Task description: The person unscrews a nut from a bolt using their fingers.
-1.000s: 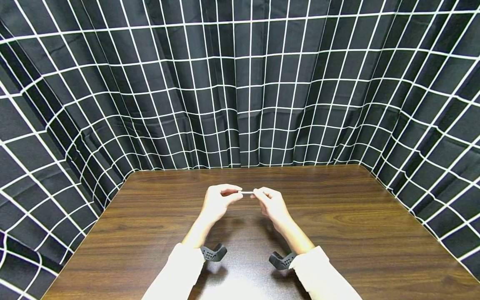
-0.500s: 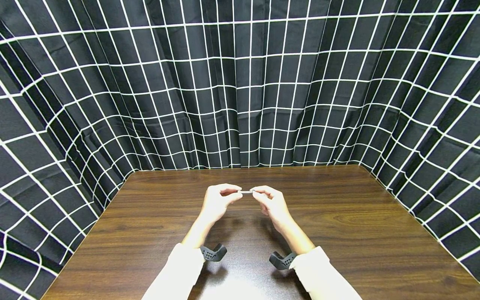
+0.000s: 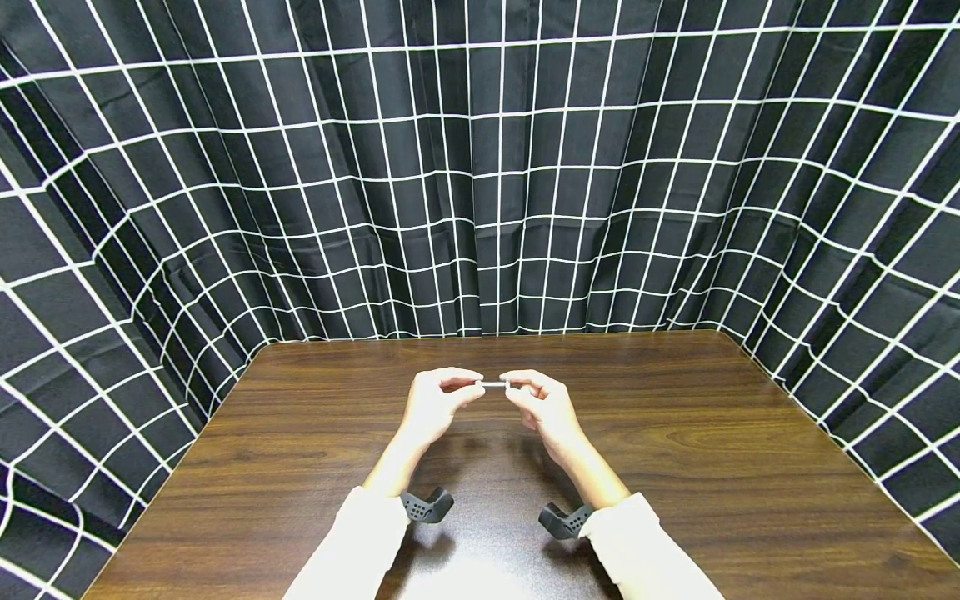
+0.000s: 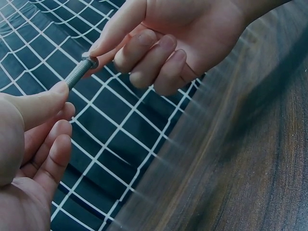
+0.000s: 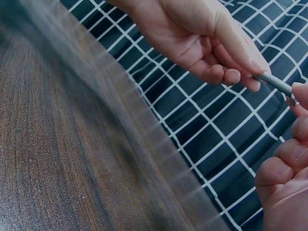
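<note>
My left hand [image 3: 433, 406] pinches one end of a metal bolt [image 3: 493, 384] between thumb and fingertips. The bolt lies level between the two hands, above the table. In the left wrist view its threaded shank [image 4: 77, 76] shows, with a hex nut [image 4: 89, 59] at the far end. The thumb and index finger of my right hand [image 3: 546, 408] pinch at that nut; its other fingers are curled in. In the right wrist view the nut [image 5: 291, 100] sits right at the right fingertips. The left fingers hide the bolt's other end.
A brown wood-grain table [image 3: 300, 433] lies under both hands. Behind it and at both sides hangs a black curtain [image 3: 495, 208] with a white grid. Dark wrist mounts [image 3: 429, 505] stick out from both white sleeves.
The right thumb has slid back toward me and the right index finger forward, over the nut end. My left hand and the bolt stay in place.
</note>
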Action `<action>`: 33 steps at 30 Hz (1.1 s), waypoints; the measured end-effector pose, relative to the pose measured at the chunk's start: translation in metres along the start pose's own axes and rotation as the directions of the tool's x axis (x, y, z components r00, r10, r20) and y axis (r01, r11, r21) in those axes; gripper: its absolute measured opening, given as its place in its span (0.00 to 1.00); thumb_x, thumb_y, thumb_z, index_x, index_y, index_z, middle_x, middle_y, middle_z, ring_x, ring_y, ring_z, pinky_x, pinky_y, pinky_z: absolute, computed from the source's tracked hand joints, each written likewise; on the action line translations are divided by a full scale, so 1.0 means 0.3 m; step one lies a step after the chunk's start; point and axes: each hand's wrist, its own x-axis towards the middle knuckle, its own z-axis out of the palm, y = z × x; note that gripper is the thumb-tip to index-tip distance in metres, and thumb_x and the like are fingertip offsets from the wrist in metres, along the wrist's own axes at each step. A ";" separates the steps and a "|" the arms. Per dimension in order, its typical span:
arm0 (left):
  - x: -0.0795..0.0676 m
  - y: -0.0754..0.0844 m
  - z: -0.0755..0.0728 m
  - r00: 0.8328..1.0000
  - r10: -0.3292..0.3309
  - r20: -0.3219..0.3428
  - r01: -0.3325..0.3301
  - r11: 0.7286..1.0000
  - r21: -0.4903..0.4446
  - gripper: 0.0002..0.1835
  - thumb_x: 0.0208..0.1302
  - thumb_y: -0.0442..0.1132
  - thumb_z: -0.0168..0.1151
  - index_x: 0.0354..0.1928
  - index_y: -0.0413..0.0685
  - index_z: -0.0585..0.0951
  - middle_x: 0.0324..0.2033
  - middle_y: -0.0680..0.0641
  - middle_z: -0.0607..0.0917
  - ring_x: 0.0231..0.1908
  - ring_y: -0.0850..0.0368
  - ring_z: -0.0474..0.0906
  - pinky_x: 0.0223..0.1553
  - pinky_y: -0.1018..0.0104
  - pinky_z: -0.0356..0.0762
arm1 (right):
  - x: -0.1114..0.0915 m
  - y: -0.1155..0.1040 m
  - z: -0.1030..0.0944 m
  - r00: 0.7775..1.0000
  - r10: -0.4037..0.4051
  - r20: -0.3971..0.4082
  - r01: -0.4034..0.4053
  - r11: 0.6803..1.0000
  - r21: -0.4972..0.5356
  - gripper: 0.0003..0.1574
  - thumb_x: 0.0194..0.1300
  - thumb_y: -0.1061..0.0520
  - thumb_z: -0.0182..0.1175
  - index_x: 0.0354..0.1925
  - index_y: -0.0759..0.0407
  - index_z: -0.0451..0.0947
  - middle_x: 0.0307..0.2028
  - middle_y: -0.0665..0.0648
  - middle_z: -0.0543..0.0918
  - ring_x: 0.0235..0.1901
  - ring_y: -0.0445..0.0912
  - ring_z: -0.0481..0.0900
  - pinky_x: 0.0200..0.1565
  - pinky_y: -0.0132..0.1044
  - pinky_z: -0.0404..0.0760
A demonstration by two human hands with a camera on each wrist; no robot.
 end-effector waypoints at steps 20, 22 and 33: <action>-0.002 -0.003 0.001 1.000 -0.020 0.001 0.020 1.000 -0.009 0.08 0.53 0.27 0.71 0.37 0.35 0.86 0.31 0.41 0.88 0.28 0.57 0.81 0.30 0.69 0.77 | -0.002 -0.006 0.000 1.000 0.000 0.012 0.000 1.000 0.012 0.19 0.62 0.72 0.57 0.51 0.80 0.71 0.15 0.45 0.64 0.12 0.36 0.56 0.17 0.29 0.55; 0.006 -0.033 0.006 1.000 -0.025 -0.004 0.025 1.000 -0.014 0.09 0.53 0.29 0.72 0.37 0.38 0.87 0.31 0.43 0.88 0.28 0.59 0.81 0.30 0.69 0.77 | -0.002 -0.007 0.001 1.000 0.005 0.005 -0.005 1.000 0.009 0.19 0.62 0.72 0.58 0.51 0.80 0.71 0.15 0.45 0.64 0.12 0.36 0.56 0.17 0.29 0.55; 0.006 -0.051 0.005 1.000 -0.002 0.024 0.003 0.999 -0.032 0.09 0.53 0.33 0.73 0.37 0.41 0.87 0.30 0.48 0.88 0.28 0.61 0.81 0.30 0.70 0.77 | 0.004 0.001 0.000 0.995 0.075 -0.063 -0.080 0.992 -0.094 0.17 0.70 0.61 0.56 0.49 0.76 0.75 0.14 0.48 0.64 0.12 0.37 0.57 0.16 0.29 0.54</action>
